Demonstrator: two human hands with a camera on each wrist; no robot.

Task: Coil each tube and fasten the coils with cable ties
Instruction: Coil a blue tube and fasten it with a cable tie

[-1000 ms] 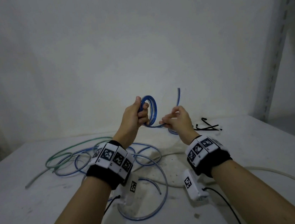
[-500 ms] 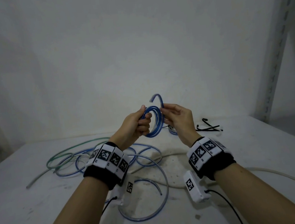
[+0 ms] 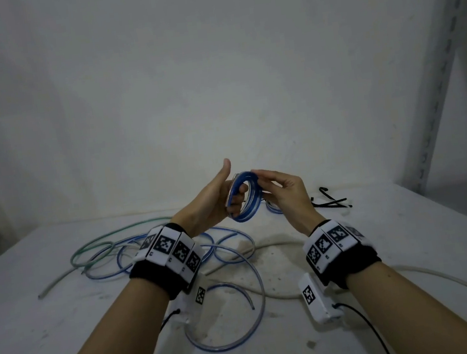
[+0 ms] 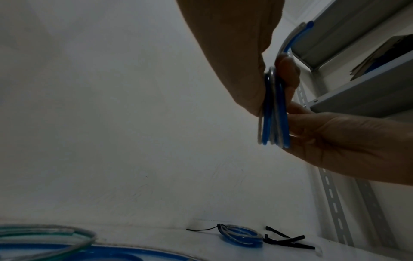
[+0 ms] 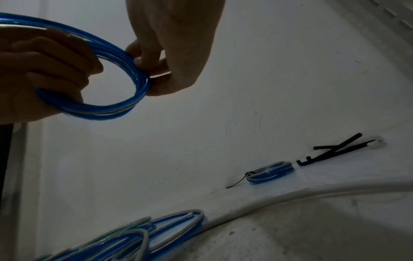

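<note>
I hold a small blue tube coil (image 3: 249,215) upright in the air above the table. My left hand (image 3: 233,194) has its fingers curled through the ring, thumb lifted off it. My right hand (image 3: 259,182) pinches the coil's right side with thumb and fingertips. The right wrist view shows the coil (image 5: 107,106) as a full ring of several turns, my right fingertips (image 5: 145,60) closed on its edge. In the left wrist view the coil (image 4: 273,113) is edge-on between both hands. Black cable ties (image 3: 331,203) lie on the table behind my right hand.
A tied blue coil (image 5: 270,172) lies by the wall near the spare ties (image 5: 335,151). Loose blue tubes (image 3: 229,245), a green tube (image 3: 102,246) and a white tube (image 3: 445,283) sprawl over the white table (image 3: 54,331). A metal shelf upright (image 3: 442,63) stands at right.
The free tube end that stuck up has been wound onto the coil by my right hand. My left thumb has lifted off the ring, and both hands have dropped slightly.
</note>
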